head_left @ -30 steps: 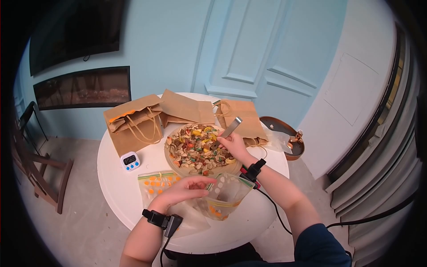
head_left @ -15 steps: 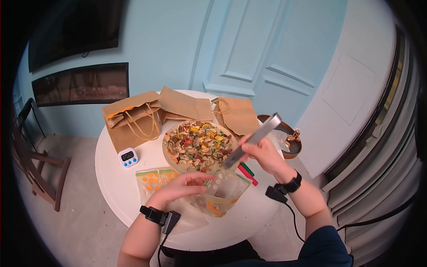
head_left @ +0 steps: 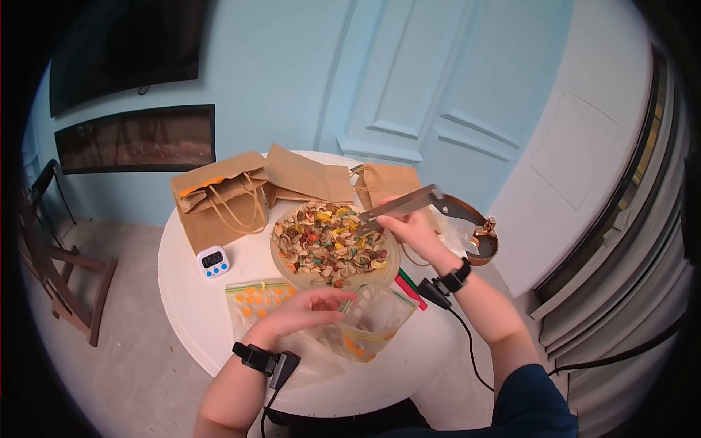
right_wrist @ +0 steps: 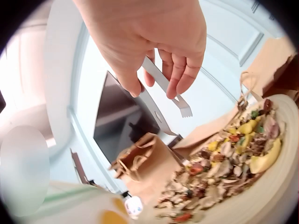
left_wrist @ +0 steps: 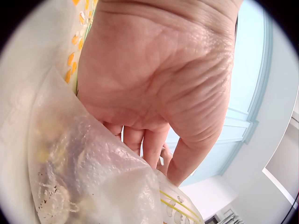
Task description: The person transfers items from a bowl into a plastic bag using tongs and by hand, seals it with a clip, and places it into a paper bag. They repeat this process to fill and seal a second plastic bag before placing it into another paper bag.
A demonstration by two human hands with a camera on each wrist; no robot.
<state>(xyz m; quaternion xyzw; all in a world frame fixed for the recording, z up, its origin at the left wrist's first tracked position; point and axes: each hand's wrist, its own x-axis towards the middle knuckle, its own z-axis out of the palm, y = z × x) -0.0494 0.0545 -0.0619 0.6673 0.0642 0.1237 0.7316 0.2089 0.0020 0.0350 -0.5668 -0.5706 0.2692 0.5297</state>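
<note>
A: Head view, placement?
B: Worn high over the near edge of the table (head_left: 193, 306), facing forward and down; far enough back to include left hand (head_left: 303, 310), right hand (head_left: 416, 230) and wall (head_left: 263, 66).
A: Left wrist view?
B: Set on the palm side, facing along the palm; very near, with pouch (left_wrist: 103, 172) close at lower left.
A: Right wrist view?
B: Set on the palm side, tilted, facing past tongs (right_wrist: 162, 80) toward screen (right_wrist: 121, 114); near bowl (right_wrist: 282, 172) at lower right.
A: Overlap?
B: Head with left wrist: pouch. Head with right wrist: tongs, bowl, screen.
</note>
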